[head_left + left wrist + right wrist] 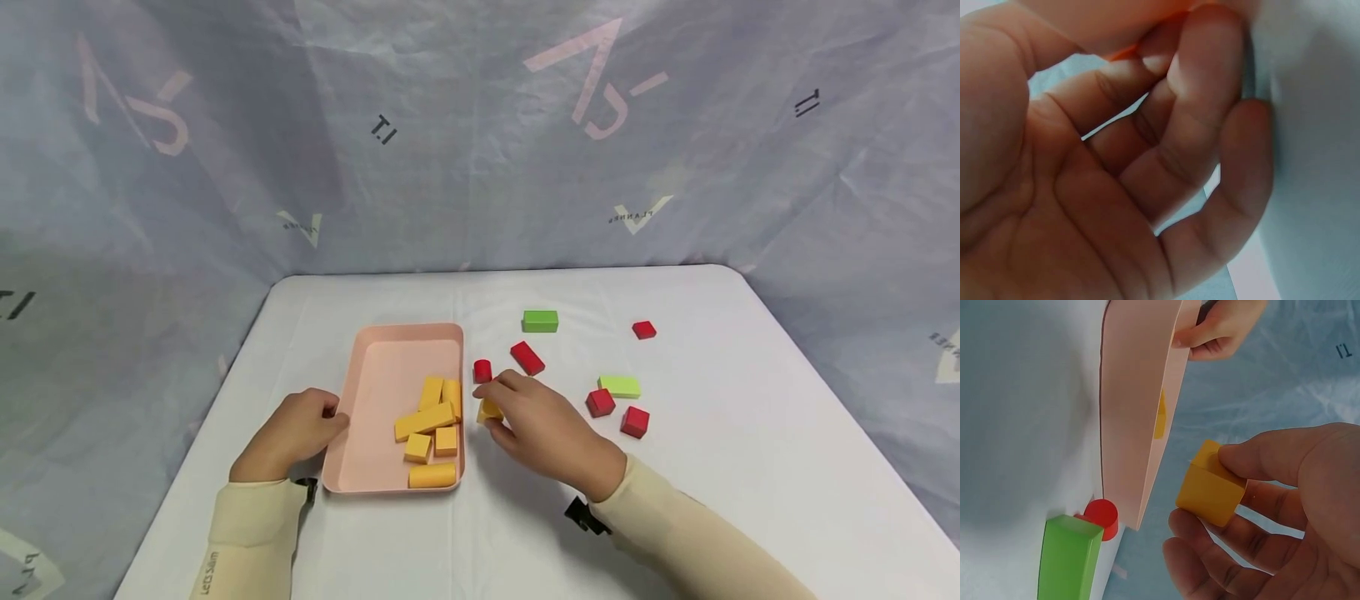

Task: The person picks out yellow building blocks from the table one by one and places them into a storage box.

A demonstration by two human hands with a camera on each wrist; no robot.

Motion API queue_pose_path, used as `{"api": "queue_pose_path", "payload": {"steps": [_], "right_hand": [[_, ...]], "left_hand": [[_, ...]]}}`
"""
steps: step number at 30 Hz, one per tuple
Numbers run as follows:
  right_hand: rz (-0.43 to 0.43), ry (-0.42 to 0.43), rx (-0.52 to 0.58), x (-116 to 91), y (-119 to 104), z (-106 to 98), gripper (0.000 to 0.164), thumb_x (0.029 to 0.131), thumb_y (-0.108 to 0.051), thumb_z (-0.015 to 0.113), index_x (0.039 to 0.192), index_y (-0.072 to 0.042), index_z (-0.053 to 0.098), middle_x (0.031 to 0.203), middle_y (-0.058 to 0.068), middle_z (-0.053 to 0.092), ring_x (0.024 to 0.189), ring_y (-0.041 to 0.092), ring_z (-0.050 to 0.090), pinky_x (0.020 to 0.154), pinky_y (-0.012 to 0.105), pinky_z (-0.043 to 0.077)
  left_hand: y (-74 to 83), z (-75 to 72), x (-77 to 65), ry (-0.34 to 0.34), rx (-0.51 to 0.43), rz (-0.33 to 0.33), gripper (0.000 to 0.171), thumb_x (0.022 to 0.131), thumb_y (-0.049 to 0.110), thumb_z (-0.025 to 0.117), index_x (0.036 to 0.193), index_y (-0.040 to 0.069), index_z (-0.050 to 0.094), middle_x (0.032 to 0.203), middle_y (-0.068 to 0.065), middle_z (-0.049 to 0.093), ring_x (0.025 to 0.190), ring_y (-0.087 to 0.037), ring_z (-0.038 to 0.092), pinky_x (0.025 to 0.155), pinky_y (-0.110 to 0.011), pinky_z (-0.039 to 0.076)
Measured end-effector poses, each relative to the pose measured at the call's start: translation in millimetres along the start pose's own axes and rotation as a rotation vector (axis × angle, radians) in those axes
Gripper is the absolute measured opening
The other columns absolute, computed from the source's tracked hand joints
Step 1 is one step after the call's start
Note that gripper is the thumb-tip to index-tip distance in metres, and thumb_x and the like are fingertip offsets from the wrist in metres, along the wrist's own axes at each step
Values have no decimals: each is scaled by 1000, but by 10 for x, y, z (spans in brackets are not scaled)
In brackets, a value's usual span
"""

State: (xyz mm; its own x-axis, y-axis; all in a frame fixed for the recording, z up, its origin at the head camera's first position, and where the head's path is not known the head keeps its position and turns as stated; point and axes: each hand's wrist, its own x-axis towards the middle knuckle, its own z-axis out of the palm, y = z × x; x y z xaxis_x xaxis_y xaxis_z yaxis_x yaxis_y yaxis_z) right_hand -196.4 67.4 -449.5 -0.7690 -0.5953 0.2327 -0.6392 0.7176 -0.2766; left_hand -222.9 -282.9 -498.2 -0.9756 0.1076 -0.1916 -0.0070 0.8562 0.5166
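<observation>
Between the thumb and fingers of my right hand [546, 432] is a yellow block [1209, 492], held just off the right side of a pink tray [386, 367]. In the head view the fingers cover part of that block. My left hand [296, 429] grips the tray's left rim, thumb on the rim and fingers curled outside it. Several yellow pieces lie in the tray's right half, among them a long block [424, 422], a cube [417, 448] and a cylinder [432, 476]. Close beyond my right hand stands a red cylinder [482, 371].
On the white table [712, 500], right of the tray, lie a red block [527, 358], a green block [540, 322], a light green block [619, 386], two red cubes [635, 422] and a small red piece [644, 330]. A grey cloth [465, 192] hangs behind.
</observation>
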Motion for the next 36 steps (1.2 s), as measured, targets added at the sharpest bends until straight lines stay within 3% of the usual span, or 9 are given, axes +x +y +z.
{"api": "queue_pose_path", "payload": {"steps": [26,36], "right_hand": [[-79,12,-24,164,-195,128,35,81,-25,72,114,-16,62,93,-7,51,75,6,42,60,21,47],[-139,27,-26,213,-223,200,34,80,-20,70,113,-15,63,98,-5,51,80,3,43,64,20,49]], "left_hand": [[2,-10,-7,10,-15,10,20,83,15,56,63,11,54,55,0,42,51,-17,43,46,-30,34],[1,-4,-9,27,11,35,20,83,16,57,64,12,56,55,-1,45,52,-17,45,47,-31,36]]}}
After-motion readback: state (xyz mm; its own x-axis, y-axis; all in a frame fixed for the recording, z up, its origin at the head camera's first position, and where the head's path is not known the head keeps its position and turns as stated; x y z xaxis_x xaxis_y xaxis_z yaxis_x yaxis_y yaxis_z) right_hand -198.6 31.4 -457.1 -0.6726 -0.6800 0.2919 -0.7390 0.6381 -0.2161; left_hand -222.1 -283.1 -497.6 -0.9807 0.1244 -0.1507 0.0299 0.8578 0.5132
